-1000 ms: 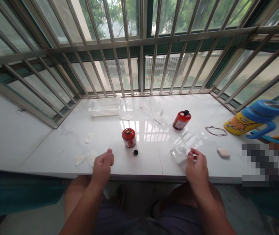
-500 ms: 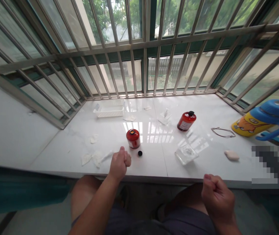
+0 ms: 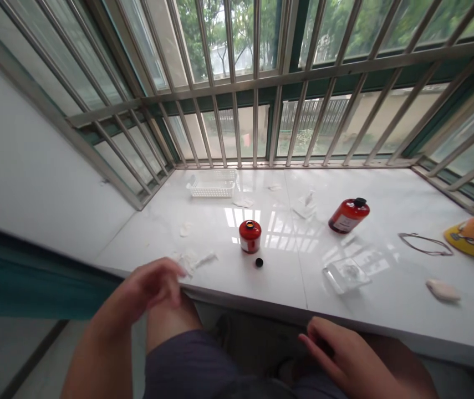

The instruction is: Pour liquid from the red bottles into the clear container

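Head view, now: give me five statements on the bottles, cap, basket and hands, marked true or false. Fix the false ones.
1. The black cap lies on the white counter near the left red bottle. True.
2. The right hand is holding the clear dish. False: the clear dish sits on the counter, apart from that hand.
3. The white basket is at the counter's right end. False: the white basket is at the far left, near the window bars.
4. The left hand is apart from both red bottles. True.
5. The right red bottle has a bare top. False: the right red bottle has a black piece on top.
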{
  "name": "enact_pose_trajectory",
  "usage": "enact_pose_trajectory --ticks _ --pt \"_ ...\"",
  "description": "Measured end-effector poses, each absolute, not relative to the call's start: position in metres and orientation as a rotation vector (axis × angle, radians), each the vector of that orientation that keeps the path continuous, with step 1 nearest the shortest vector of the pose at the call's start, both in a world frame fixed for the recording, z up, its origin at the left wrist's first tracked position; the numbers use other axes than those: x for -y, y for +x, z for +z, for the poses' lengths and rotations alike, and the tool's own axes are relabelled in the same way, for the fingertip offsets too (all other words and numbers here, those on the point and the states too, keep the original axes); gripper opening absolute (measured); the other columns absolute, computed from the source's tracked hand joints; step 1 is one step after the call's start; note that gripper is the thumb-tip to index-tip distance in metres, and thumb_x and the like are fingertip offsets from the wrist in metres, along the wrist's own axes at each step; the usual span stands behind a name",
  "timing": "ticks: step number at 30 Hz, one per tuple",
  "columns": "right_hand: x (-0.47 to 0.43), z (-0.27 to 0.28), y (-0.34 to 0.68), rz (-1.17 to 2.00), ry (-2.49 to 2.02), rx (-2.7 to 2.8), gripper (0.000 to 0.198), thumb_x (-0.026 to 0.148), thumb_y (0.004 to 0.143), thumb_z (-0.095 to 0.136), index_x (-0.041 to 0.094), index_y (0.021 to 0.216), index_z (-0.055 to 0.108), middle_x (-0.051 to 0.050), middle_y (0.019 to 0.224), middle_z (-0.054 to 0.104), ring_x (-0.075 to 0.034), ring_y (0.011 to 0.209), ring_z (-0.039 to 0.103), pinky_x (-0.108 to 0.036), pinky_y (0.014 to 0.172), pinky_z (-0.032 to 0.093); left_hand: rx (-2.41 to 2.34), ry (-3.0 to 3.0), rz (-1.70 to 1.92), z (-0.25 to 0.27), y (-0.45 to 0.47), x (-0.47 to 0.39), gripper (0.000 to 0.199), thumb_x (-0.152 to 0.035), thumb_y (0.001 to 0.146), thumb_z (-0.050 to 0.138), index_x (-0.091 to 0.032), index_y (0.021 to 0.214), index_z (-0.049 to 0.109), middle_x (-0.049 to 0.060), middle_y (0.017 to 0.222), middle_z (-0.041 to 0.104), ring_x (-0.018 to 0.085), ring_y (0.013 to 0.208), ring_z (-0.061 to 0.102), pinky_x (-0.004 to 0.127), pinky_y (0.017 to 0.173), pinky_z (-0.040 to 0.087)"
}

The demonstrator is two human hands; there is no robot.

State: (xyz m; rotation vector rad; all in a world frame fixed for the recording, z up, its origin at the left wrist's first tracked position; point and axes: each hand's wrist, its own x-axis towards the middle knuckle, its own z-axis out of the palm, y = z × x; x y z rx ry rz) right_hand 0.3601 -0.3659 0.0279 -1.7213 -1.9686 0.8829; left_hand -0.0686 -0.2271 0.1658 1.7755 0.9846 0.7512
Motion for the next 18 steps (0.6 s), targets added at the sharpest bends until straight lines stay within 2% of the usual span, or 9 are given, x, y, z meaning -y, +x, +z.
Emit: enact_pose_trajectory --ticks 2,3,6,8,11,15,18 --pt "0.365 0.026 0.357 0.847 -1.712 2.000 0.040 0.054 0.106 0.052 0.024 0.080 0.062 0.000 0.076 0.070 -0.017 0.064 0.065 -0.028 0.062 0.047 -1.237 1.796 0.809 0.152 -0.077 0.218 0.072 -0.064 0.104 0.032 -0.023 0.061 0.073 0.002 0.049 0.062 0.019 0.044 0.059 0.025 0.038 0.046" --pt "0.364 0.026 0.355 0.825 -1.701 2.016 0.039 0.053 0.107 0.053 0.025 0.081 0.062 0.000 0.076 0.070 -0.017 0.064 0.065 -0.028 0.062 0.046 -1.372 1.807 0.820 0.143 -0.079 0.211 0.069 -0.063 0.103 0.035 -0.023 0.066 0.076 0.003 0.054 0.067 0.020 0.052 0.065 0.025 0.041 0.048" --pt "0.364 0.023 0.351 0.714 -1.654 2.059 0.037 0.050 0.107 0.054 0.025 0.080 0.062 0.000 0.075 0.069 -0.016 0.062 0.063 -0.027 0.061 0.046 -1.725 1.824 0.740 0.110 -0.085 0.187 0.043 -0.056 0.095 0.057 -0.022 0.095 0.083 0.006 0.090 0.083 0.024 0.085 0.078 0.027 0.067 0.059" --pt "0.364 0.022 0.347 0.635 -1.619 2.087 0.036 0.048 0.107 0.055 0.025 0.080 0.061 0.000 0.075 0.068 -0.016 0.061 0.061 -0.027 0.060 0.046 -1.891 1.886 0.623 0.087 -0.087 0.173 0.036 -0.051 0.092 0.061 -0.023 0.103 0.082 0.008 0.105 0.083 0.026 0.094 0.077 0.033 0.082 0.060" --pt "0.366 0.022 0.340 0.613 -1.594 2.148 0.033 0.043 0.108 0.055 0.024 0.081 0.060 0.001 0.075 0.067 -0.015 0.062 0.062 -0.027 0.060 0.044 -1.928 2.120 0.451 0.053 -0.086 0.163 0.030 -0.040 0.091 0.063 -0.022 0.105 0.082 0.011 0.116 0.079 0.029 0.102 0.073 0.040 0.094 0.058" --pt "0.369 0.023 0.334 0.589 -1.569 2.227 0.024 0.034 0.108 0.057 0.024 0.086 0.059 0.002 0.080 0.067 -0.015 0.069 0.065 -0.027 0.063 0.043 -1.939 2.328 0.348 0.019 -0.083 0.159 0.024 -0.033 0.093 0.062 -0.023 0.101 0.082 0.013 0.114 0.075 0.031 0.104 0.069 0.043 0.098 0.055" --pt "0.368 0.026 0.340 0.365 -1.570 2.194 0.023 0.030 0.108 0.057 0.023 0.086 0.058 0.000 0.081 0.065 -0.018 0.074 0.063 -0.030 0.069 0.045 -1.896 2.354 0.404 0.009 -0.088 0.150 0.026 -0.034 0.095 0.058 -0.022 0.094 0.081 0.013 0.106 0.074 0.031 0.101 0.068 0.044 0.098 0.054"
